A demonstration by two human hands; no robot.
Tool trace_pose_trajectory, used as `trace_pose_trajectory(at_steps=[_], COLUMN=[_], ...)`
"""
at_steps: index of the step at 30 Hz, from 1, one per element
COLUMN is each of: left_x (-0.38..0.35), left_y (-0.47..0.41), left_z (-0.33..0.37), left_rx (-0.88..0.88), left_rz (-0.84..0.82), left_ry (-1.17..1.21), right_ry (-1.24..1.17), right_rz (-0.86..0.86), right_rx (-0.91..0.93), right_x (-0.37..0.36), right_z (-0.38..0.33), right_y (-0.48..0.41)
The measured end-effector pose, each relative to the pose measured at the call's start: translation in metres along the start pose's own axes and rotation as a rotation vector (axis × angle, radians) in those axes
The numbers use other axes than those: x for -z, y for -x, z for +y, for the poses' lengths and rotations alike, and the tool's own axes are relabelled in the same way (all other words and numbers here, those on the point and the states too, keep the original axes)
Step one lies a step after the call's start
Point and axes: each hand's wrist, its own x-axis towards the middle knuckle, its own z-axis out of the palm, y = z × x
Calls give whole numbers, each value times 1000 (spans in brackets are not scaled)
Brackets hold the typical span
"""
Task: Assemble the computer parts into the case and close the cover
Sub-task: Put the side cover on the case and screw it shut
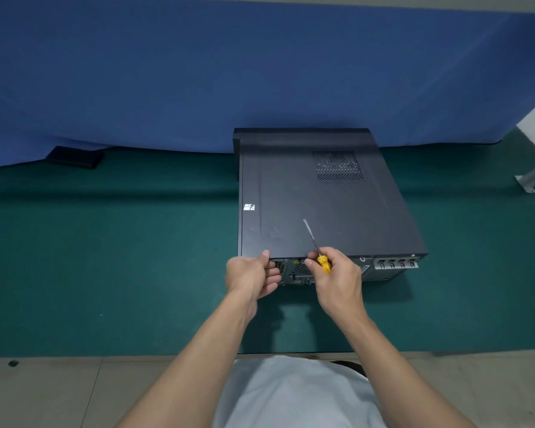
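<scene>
Computer case [393, 269] lies flat on the green mat [105, 257], cover [318, 199] on, interior hidden; mat spreads wide leftward. Left hand [250, 274] grips its near edge, thumb atop. Right hand [340, 276] curls its fingers round a yellow-handled screwdriver [323, 262].

PC case [322, 205] on mat [105, 257] (pouch [74, 157] far left).

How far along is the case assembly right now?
Done: the cover lies closed over the case, hiding the insides. In hand: the left hand grips the cover's rear edge; the right hand holds a yellow screwdriver, tip up off the case. Left, probably: fastening the cover at the rear.
</scene>
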Motion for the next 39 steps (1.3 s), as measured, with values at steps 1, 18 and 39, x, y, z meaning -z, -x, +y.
trace_pose_trajectory(at_steps=[1,18,39], left_x=[-2,-16,-23], left_y=[-2,8,2], left_z=[0,-26,-26], left_rx=[5,54,75], left_rz=[9,-262,-226], left_ry=[7,277,359], right_ry=[27,145,243], right_rz=[-7,-35,28], right_rx=[27,243,299], right_x=[-1,-24,-23], right_z=[3,10,8], right_y=[1,-2,0])
